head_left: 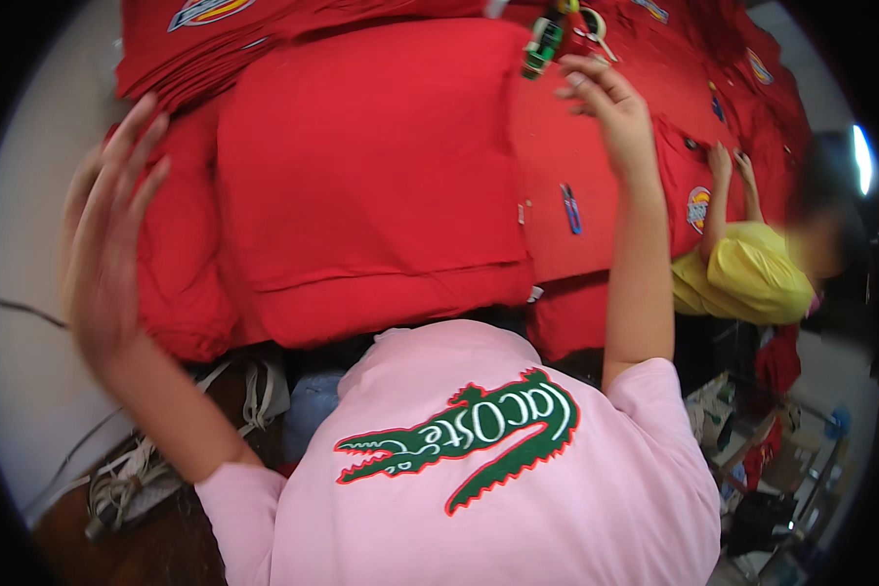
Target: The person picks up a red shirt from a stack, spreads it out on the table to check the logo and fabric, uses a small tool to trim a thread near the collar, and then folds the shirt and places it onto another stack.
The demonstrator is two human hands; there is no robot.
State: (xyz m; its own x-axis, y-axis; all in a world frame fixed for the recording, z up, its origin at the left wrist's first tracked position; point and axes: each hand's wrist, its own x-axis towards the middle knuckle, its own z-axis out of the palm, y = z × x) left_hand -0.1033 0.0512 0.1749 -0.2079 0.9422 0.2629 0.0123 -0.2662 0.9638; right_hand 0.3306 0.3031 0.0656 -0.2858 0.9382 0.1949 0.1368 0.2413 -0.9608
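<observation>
In front of me lies a big pile of folded red garments (371,156), its front edge sagging toward my body. My left hand (117,225) is raised over the pile's left side, fingers spread and a little blurred, with nothing in it. Past the pile's far right corner is my right hand (606,103), its fingers loosely bent and apart, and I see nothing in its grasp. Just beyond its fingertips lie a green object (543,47) and a pale tape roll (594,23). A pair of blue-handled thread snips (571,211) rests on the red surface right of the pile.
More red garments with printed badges (210,12) are stacked at the far left. At the right a person in a yellow shirt (752,269) works with both hands on red cloth. Tied cords (132,493) lie at lower left, and a cluttered rack (791,469) stands at lower right.
</observation>
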